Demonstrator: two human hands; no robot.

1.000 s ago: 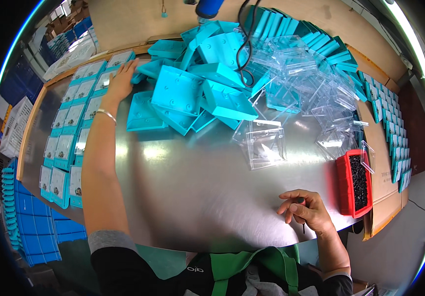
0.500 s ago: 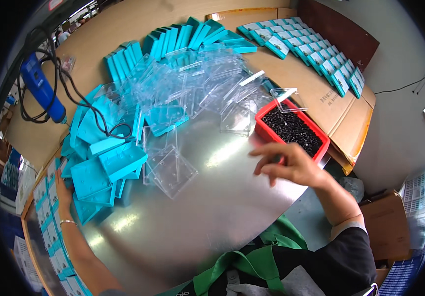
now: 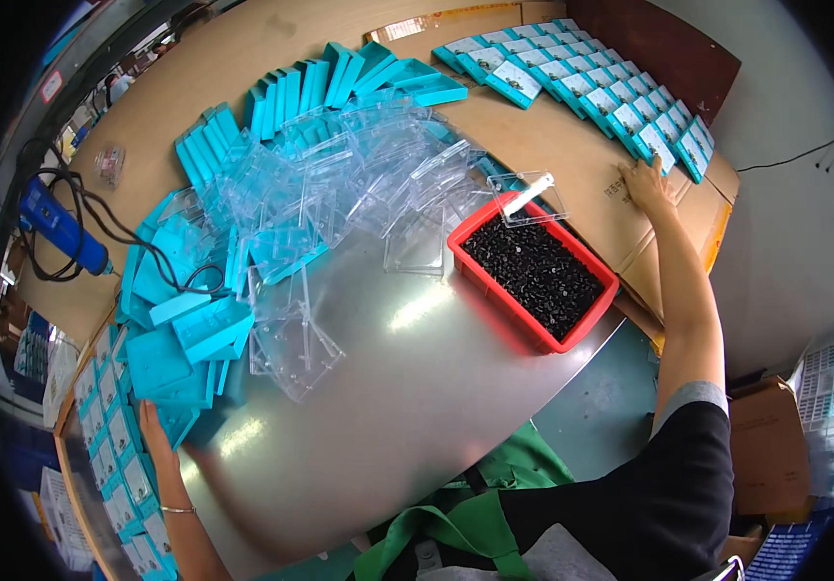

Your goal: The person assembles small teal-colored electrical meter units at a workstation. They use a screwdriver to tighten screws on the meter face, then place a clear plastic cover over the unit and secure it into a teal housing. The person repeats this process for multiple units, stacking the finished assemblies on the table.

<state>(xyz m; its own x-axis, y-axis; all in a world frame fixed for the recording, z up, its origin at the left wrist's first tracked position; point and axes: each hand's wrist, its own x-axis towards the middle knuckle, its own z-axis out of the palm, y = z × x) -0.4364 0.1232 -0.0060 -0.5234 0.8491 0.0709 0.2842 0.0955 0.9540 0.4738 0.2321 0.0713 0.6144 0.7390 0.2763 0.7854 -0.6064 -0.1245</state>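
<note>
My right hand [image 3: 648, 186] reaches far right over the cardboard, fingers spread, fingertips at the near edge of a teal box with a clear lid [image 3: 651, 145]. That box belongs to the rows of filled boxes there. On the left, my left hand [image 3: 157, 438] has its fingers stretched out beside an empty teal tray [image 3: 181, 422], between the tray pile and a second group of filled boxes [image 3: 136, 479]. Some of its fingers are hidden. No held object shows in either hand.
A red bin [image 3: 533, 329] of small black parts stands on the metal table [image 3: 378, 436]. A clear lid [image 3: 533, 198] lies across its far end. Clear lids [image 3: 339, 184] are heaped mid-table beside teal trays [image 3: 160, 363]. A blue electric screwdriver [image 3: 59, 228] hangs left with its cable.
My right hand has moved from above the table beside the red bin to the filled boxes at far right. The view has shifted; my left hand appears lower beside the tray pile.
</note>
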